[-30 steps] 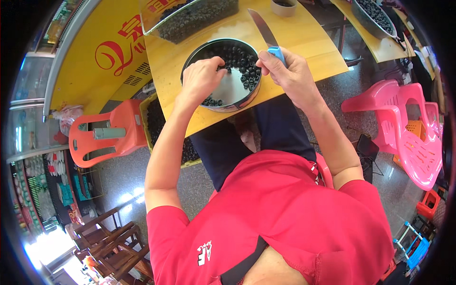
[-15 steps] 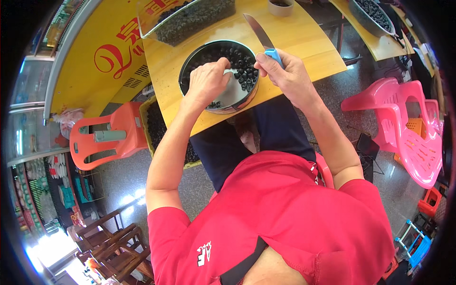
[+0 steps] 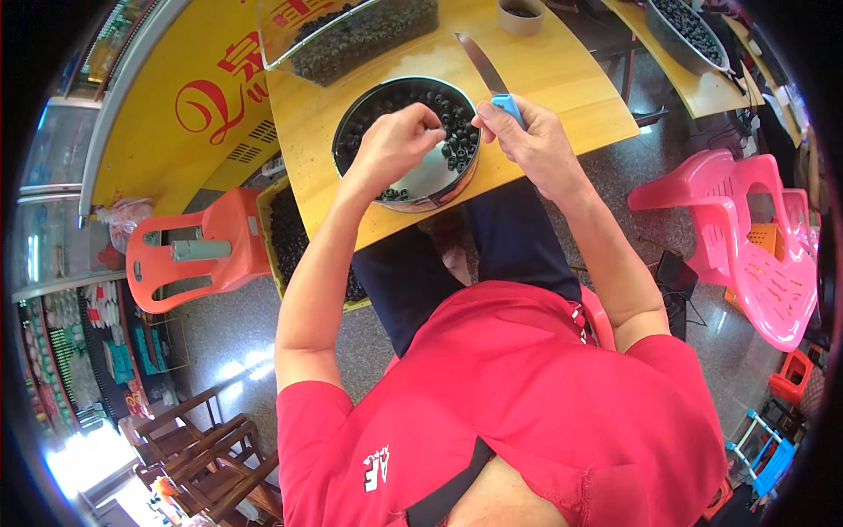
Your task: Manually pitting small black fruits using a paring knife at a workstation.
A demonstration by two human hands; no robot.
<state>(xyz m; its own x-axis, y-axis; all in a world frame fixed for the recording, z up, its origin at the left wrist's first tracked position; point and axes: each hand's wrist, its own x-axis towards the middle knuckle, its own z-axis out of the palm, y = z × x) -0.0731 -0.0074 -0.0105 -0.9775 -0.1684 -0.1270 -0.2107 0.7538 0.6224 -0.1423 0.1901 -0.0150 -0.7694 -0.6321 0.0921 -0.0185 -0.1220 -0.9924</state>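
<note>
A round metal pan (image 3: 341, 145) near the table's front edge holds many small dark round pieces (image 3: 457, 132), some with pale centres. Part of its shiny bottom is bare. Above the pan, my left hand (image 3: 399, 145) has its thumb and fingers pinched together; whatever may be between them is too small to make out. My right hand (image 3: 531, 136) grips a knife by its blue handle (image 3: 507, 107), just past the pan's right rim. The knife's blade (image 3: 479, 60) points up and away to the left. My right thumb lies against the handle.
Behind the pan stands a clear tub (image 3: 364, 39) of dark pieces, with a small pale cup (image 3: 521, 18) to its right. A second table holds a basin (image 3: 689, 35) of dark pieces. An orange chair (image 3: 198, 250) and pink chairs (image 3: 746, 228) flank me; a yellow crate (image 3: 285, 237) is under the table.
My left hand has shifted a little to the right over the pan, its fingertips still together. The knife in my right hand has barely moved.
</note>
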